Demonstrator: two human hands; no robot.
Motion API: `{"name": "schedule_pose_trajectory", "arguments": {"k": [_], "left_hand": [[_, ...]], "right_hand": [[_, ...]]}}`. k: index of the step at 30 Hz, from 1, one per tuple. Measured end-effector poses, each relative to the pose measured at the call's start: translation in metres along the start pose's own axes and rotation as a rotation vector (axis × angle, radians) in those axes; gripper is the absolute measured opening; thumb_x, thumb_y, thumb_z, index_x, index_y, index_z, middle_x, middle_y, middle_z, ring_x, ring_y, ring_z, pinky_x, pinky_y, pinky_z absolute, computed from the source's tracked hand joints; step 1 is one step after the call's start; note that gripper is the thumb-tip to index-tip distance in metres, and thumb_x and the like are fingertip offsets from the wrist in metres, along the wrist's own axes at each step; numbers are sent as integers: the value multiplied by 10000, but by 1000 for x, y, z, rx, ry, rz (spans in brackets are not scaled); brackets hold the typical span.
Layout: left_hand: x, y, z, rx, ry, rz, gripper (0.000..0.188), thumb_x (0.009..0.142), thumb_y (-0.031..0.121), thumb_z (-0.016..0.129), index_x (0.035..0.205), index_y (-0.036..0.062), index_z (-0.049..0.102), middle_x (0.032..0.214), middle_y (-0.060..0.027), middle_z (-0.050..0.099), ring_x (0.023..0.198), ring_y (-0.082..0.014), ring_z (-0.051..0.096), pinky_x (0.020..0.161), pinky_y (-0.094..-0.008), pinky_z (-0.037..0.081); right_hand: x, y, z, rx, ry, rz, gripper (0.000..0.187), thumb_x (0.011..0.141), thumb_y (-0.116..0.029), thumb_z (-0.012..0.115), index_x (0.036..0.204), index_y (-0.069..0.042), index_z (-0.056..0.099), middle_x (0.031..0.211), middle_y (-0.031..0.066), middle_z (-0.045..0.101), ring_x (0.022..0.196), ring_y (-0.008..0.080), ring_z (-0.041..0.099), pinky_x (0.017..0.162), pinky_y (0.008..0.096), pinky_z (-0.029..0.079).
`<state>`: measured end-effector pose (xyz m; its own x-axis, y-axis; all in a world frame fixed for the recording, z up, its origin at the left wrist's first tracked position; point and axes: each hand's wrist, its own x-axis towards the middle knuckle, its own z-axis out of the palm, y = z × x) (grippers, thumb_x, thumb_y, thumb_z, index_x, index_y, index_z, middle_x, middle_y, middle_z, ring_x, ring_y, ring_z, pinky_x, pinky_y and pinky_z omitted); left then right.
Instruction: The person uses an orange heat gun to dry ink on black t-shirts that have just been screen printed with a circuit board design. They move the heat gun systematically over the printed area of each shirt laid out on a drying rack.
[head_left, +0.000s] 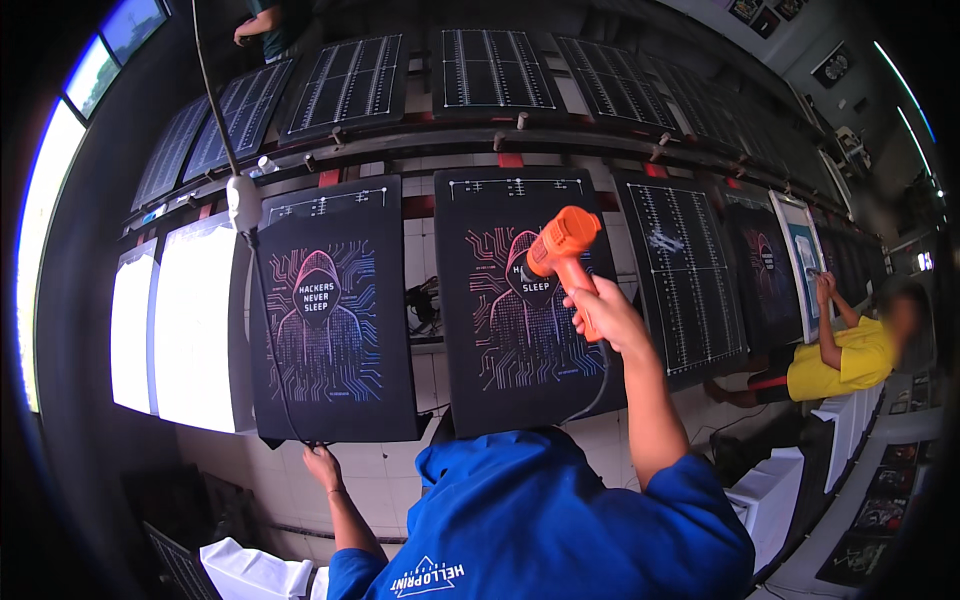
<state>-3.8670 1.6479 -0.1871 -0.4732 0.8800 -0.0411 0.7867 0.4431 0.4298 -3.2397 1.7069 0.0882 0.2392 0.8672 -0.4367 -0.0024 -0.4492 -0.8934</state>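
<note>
My right hand point(611, 316) grips the handle of an orange heat gun point(568, 240). Its barrel is over the upper middle of a black printed T-shirt point(528, 370) stretched on a board, covering part of the hooded-figure print. From the handle a dark cord hangs along the board's right side. Down at the lower edge of the board to the left, my left hand point(321, 467) is closed on a black power cord point(268, 340). That cord drops from a white plug connector point(243, 204) across a second black T-shirt point(345, 385) with the same print.
Farther left lie white boards point(203, 335). To the right is a black board with white guide marks point(690, 280). Beyond a rail point(420, 140) runs another row of marked boards point(497, 70). A person in yellow point(845, 360) works at a framed screen point(797, 255); another person point(265, 28) stands far left.
</note>
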Motion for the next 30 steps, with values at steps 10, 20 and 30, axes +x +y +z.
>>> {"name": "schedule_pose_trajectory", "arguments": {"k": [10, 20, 30], "left_hand": [[-44, 284, -139, -619, -462, 236, 370, 1024, 196, 505, 695, 40, 443, 632, 66, 364, 608, -31, 306, 504, -235, 266], [-143, 550, -222, -1270, -744, 1809, 110, 842, 157, 584, 789, 79, 527, 763, -40, 522, 642, -214, 533, 576, -316, 429], [-176, 569, -208, -1484, -185, 1607, 259, 745, 141, 642, 603, 196, 432, 705, 33, 475, 554, -127, 409, 467, -271, 300]], "right_hand": [[45, 4, -7, -45, -70, -8, 319, 943, -230, 565, 1131, 28, 559, 901, 68, 616, 624, 89, 571, 510, 238, 499], [50, 14, -9, 1, -72, 16, 308, 911, -208, 586, 1102, 33, 564, 846, 49, 607, 611, 84, 558, 509, 233, 495], [45, 15, -6, -80, -80, -46, 308, 943, -189, 555, 1167, 22, 557, 892, 54, 621, 619, 64, 549, 512, 220, 492]]}}
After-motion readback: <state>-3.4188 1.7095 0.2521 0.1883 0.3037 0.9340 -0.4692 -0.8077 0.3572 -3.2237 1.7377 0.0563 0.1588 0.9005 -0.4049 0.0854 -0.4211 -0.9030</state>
